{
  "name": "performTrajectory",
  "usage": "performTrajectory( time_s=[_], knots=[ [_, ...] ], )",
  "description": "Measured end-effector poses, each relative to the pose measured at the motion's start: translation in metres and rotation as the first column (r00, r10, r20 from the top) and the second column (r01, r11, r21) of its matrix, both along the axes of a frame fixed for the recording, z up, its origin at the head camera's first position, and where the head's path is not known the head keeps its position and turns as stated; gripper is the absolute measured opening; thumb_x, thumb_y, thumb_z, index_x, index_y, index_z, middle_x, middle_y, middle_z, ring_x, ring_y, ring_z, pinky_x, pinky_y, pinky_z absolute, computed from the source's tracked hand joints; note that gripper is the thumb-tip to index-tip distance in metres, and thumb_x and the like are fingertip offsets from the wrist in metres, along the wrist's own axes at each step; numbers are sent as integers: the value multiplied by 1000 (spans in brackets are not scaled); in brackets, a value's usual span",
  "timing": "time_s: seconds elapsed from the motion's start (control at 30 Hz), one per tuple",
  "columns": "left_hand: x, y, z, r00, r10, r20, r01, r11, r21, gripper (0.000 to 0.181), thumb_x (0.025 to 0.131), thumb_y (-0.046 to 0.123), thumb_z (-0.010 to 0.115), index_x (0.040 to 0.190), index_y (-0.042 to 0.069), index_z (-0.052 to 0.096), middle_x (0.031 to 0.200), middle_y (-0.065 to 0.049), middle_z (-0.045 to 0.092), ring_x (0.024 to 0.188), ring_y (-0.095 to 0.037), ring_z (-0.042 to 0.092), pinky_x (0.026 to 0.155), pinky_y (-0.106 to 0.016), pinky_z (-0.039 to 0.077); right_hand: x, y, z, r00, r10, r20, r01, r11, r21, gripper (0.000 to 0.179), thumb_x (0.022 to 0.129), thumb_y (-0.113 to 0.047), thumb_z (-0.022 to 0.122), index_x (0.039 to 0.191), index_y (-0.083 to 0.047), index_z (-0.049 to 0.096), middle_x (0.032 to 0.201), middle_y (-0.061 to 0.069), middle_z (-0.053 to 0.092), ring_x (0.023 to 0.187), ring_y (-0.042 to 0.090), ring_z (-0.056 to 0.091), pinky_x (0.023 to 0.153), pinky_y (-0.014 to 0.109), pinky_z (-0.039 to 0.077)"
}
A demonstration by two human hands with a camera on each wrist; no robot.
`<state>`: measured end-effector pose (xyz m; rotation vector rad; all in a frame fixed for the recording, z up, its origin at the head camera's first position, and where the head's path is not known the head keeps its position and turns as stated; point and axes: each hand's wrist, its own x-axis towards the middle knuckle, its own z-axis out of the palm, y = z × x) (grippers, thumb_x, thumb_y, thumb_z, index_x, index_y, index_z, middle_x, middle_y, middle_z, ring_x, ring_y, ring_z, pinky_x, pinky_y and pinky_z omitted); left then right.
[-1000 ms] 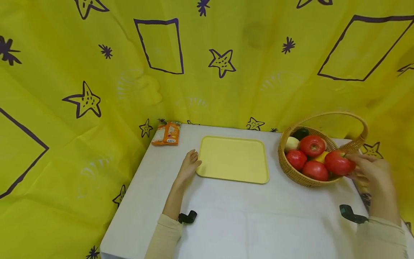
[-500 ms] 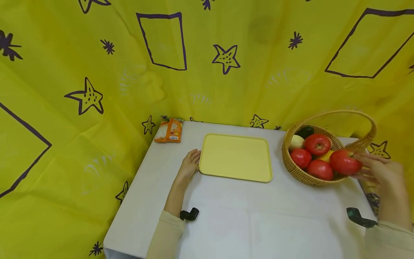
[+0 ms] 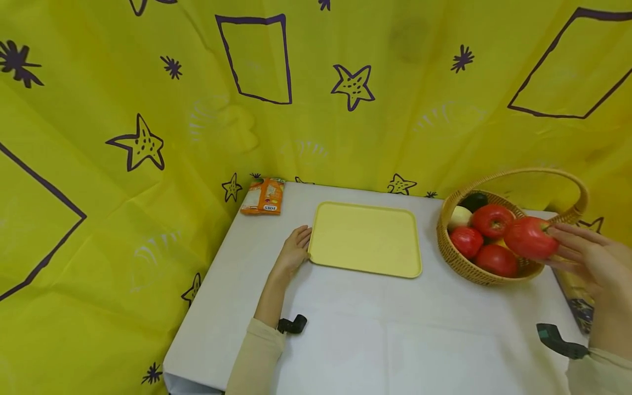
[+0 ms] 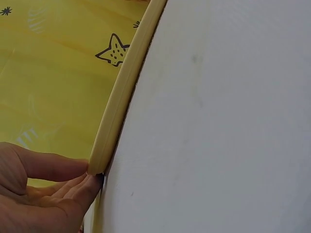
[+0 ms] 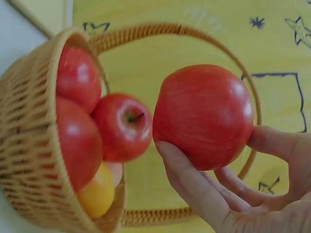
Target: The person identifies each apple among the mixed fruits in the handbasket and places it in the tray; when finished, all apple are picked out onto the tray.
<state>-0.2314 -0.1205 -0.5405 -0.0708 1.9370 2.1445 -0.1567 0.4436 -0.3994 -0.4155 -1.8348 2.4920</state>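
Note:
My right hand (image 3: 594, 260) grips a red apple (image 3: 529, 238) by its side, at the right rim of a wicker basket (image 3: 456, 264). In the right wrist view, thumb and fingers curl round this apple (image 5: 204, 116), apart from the others. Several more red apples (image 3: 494, 220) lie in the basket with a yellow fruit (image 5: 97, 190), a pale round one (image 3: 460, 216) and a dark green one (image 3: 474, 201). At the near left corner of a pale yellow tray (image 3: 365, 238), my left hand (image 3: 293, 249) pinches the rim, thumb above and fingers below in the left wrist view.
An orange and white packet (image 3: 264, 196) lies at the far left of the white table (image 3: 345, 323). Behind stands a yellow curtain (image 3: 306, 66) with drawn stars. The basket's tall handle (image 3: 538, 170) arches over the fruit.
My right hand has lifted the apple slightly and moved it right, out from the other fruit. My left hand has closed on the tray's corner. The head view has shifted a little.

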Motion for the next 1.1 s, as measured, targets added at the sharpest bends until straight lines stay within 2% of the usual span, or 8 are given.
performTrajectory(
  time_s=[0.13,0.33,0.43,0.6,0.8,1.0,1.1],
  knots=[
    [-1,0,0,1000,4,6,-4,1000,19,98,72,-35,35,162,1,25,166,-19,32,156,-30,28,128,-36,26,-2,-15,11,998,47,-45,-48,998,-29,27,101,1,61,102,-13,84,95,-5,78,76,18,78,57,39,65],
    [-2,-2,1,1000,14,14,-15,999,42,99,70,-36,37,162,1,27,165,-18,35,155,-28,31,126,-34,29,-6,-37,24,999,19,-27,-17,998,64,21,98,-3,68,102,-17,84,95,-10,76,74,13,77,57,34,64],
    [-2,-4,2,999,23,22,-24,999,43,99,70,-36,38,161,2,28,164,-18,36,154,-28,33,125,-34,31,-8,-46,28,999,20,-30,-17,996,89,21,97,-3,69,101,-18,83,95,-11,75,75,12,77,57,33,64],
    [-1,-5,3,999,32,29,-33,999,42,99,70,-36,39,161,2,30,164,-17,37,154,-28,33,125,-35,32,-10,-56,32,996,69,-52,-63,992,110,21,99,-2,67,104,-17,82,98,-8,75,78,13,76,59,35,65],
    [-1,-3,2,1000,24,17,-25,999,48,99,69,-36,38,161,1,29,164,-19,36,154,-30,32,125,-36,31,-11,-65,36,996,68,-52,-62,990,123,19,98,-3,69,104,-15,82,101,-8,73,80,14,75,60,35,65],
    [0,-2,1,999,32,19,-33,999,40,99,69,-36,39,160,1,31,163,-18,37,154,-30,34,125,-36,32,-13,-72,41,988,143,-51,-134,980,147,23,100,-4,65,103,-17,83,98,-7,76,80,13,75,61,33,65],
    [0,-1,1,999,28,16,-28,999,35,99,68,-35,39,160,1,30,163,-19,37,154,-30,34,125,-36,32,-16,-77,43,982,181,-46,-169,967,191,24,101,-5,64,103,-20,83,98,-9,76,80,12,74,60,32,65]
  ],
)
